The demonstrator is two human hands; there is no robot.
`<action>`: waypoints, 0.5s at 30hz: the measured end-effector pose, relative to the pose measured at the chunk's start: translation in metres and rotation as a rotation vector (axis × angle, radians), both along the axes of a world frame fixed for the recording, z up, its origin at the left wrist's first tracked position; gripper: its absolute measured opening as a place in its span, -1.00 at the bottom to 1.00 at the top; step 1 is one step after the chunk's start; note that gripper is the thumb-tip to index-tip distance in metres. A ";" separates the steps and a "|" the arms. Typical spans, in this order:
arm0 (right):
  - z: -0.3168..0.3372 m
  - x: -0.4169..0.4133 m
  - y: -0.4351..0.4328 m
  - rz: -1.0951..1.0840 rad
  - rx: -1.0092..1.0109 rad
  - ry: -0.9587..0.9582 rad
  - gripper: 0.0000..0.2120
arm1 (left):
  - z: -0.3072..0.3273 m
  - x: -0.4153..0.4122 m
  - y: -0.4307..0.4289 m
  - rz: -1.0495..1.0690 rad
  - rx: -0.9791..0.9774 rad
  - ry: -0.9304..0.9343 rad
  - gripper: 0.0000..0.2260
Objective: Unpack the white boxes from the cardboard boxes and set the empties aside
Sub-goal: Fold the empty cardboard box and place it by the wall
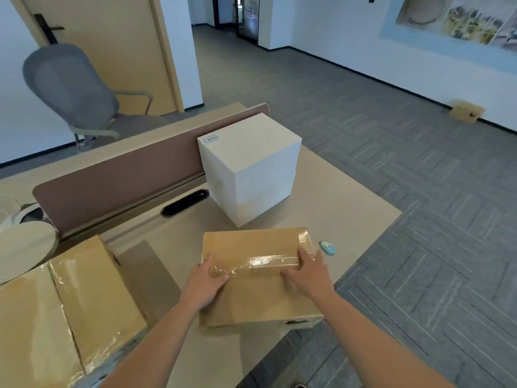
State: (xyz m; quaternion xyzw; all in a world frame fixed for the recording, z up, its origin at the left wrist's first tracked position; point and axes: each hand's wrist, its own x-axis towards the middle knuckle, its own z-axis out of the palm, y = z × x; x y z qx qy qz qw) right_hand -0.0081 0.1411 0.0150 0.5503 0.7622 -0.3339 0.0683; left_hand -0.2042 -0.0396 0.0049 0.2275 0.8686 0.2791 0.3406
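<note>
So, what are the two hands doing? (Editor)

Both lie flat on top of a sealed cardboard box (257,278) at the near edge of the desk (358,217). The left hand (205,281) rests near the box's left edge, fingers straight and thumb spread toward the shiny clear tape. The right hand (307,273) rests further right on the same tape strip, fingers extended forward. Neither hand grips anything; both are spread wide on the lid. (Photographer)

Well, where are the white boxes? (Editor)

Just beyond the fingertips, close to the cardboard box's far side, stands a stack of white boxes (251,169), squared up against the brown divider panel (112,177). A small handwritten label sits at the far-left corner of the top one; I cannot read it. (Photographer)

Anything else within reach? (Editor)

Right of the right hand, near the box's far-right corner, lies a small light-blue cutter (328,247) on the desk. Left of the left hand, well apart, sits a second cardboard box (70,317), also taped. Ahead of the left hand, a black cable slot (184,203) is set into the desk beside the divider. (Photographer)

And the background? (Editor)

Far beyond the left hand, past the divider, a grey office chair (72,91) stands before a wooden door (112,51). Far beyond the right hand, a small cardboard piece (465,111) lies on the carpet against the wall. (Photographer)
</note>
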 end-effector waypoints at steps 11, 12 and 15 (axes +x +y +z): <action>0.043 0.029 0.021 -0.190 0.138 0.223 -0.43 | 0.054 0.028 0.037 0.054 0.128 0.149 -0.32; 0.050 0.037 0.029 -0.222 0.161 0.239 -0.40 | 0.063 0.033 0.048 0.056 0.155 0.153 -0.34; 0.070 0.068 0.060 -0.318 0.201 0.295 -0.37 | 0.086 0.054 0.091 0.013 0.217 0.152 -0.38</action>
